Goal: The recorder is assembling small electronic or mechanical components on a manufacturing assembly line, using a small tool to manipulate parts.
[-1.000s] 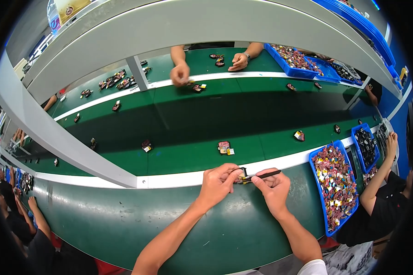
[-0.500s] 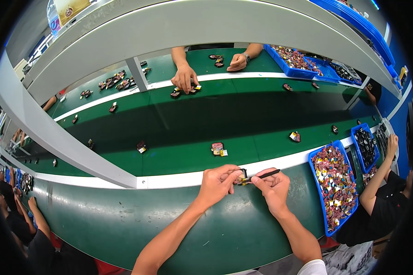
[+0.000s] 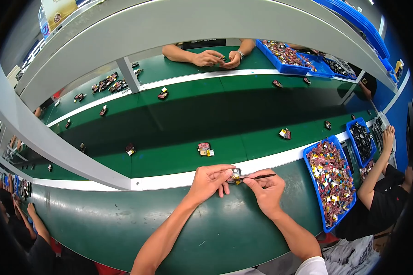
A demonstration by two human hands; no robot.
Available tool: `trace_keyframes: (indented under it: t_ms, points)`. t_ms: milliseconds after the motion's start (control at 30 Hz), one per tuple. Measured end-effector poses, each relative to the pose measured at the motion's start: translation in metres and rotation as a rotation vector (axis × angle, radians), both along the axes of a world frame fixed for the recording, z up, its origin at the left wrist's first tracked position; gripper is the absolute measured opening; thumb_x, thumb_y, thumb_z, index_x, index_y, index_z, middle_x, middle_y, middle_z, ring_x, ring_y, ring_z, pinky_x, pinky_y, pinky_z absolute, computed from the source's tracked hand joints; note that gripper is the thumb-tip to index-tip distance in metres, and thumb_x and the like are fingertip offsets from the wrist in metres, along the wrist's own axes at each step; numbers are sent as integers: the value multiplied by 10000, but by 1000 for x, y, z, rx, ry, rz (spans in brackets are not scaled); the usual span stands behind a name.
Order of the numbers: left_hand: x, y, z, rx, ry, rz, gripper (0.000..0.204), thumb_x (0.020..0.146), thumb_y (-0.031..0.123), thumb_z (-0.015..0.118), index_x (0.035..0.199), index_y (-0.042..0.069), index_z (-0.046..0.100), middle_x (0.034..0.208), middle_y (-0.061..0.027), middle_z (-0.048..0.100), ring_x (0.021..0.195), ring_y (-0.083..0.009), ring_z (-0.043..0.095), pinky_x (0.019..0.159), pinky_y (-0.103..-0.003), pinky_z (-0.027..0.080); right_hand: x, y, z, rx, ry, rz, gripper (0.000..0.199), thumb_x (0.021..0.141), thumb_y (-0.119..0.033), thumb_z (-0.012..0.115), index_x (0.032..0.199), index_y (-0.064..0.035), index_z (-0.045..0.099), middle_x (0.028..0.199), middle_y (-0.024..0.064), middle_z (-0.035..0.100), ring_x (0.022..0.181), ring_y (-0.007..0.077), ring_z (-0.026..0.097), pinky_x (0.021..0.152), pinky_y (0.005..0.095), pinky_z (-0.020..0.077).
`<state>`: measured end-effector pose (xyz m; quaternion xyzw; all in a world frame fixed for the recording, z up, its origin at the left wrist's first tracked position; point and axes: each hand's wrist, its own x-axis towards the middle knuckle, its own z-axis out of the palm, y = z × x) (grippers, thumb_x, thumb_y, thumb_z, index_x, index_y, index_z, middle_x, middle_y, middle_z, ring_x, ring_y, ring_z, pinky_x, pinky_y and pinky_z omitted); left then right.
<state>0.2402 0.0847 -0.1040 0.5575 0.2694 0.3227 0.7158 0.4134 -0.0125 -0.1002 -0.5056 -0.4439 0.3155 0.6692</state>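
In front of me, above the green worktop, my left hand [image 3: 208, 184] pinches a small electronic device [image 3: 235, 173] with a dark casing and a yellowish part. Its inside details are too small to make out. My right hand [image 3: 268, 191] grips slim dark tweezers [image 3: 264, 176] between thumb and fingers. Their tip reaches the device, close to my left fingertips. Just beyond my hands, a similar pink and black unit with a yellow-white tag [image 3: 204, 149] lies on the green conveyor belt [image 3: 179, 162].
At right stand a blue bin [image 3: 306, 160] of small wired parts and another blue bin [image 3: 364, 160] of black casings. A grey post [image 3: 78, 153] and overhead beam [image 3: 192, 23] frame the belt. Co-workers' hands [image 3: 211, 58] work across it; another person's arm [image 3: 376, 167] is at right.
My hands and the device have shifted slightly left, and the device is tilted differently. Across the belt, the co-worker's hands have drawn back from the belt and come together.
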Motion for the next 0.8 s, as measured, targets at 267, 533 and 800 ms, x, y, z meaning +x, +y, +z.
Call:
trace_keyframes:
  t_ms: [267,533,800]
  points:
    - [3,0,-1,17,-30,11,263,1011,102,596,1183,-81,672,854,-102,703,573,-128,653,455,-233,504,3,-2,1,-7,-147,-35,112,817,40,794,885,10,711,760,15,716,501,-27,404,451,176,276]
    - [5,1,-7,36,-5,4,247,1006,70,595,1171,-100,666,871,-133,711,571,-151,664,465,-238,537,8,-1,-2,17,-237,-49,121,810,24,806,884,6,712,681,-11,678,479,-23,389,443,185,260]
    - [6,0,-6,33,-5,52,231,998,53,598,1152,-103,671,829,-126,707,549,-145,657,444,-238,523,8,2,1,-2,-100,-22,123,812,10,809,887,18,711,604,-27,609,468,-23,396,444,190,250]
